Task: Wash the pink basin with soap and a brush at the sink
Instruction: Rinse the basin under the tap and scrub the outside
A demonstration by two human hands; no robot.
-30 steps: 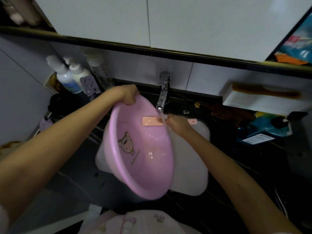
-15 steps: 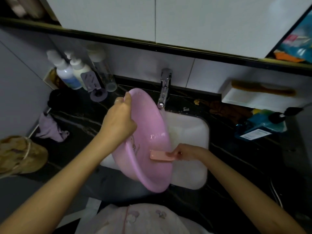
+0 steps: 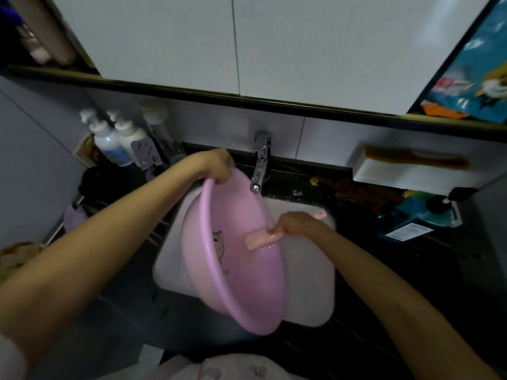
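Basin (image 3: pixel 241 272) mouth now more toward the camera

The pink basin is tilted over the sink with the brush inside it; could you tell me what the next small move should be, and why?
Probably draw the brush down the inner wall toward the bottom. The right hand grips its handle with the head against the upper right wall of the pink basin, while the left hand holds the far rim steady.

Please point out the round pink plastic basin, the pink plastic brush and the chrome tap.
round pink plastic basin (image 3: pixel 247 283), head view, inner wall
pink plastic brush (image 3: pixel 262 239), head view, flat back
chrome tap (image 3: pixel 260 168), head view, spout
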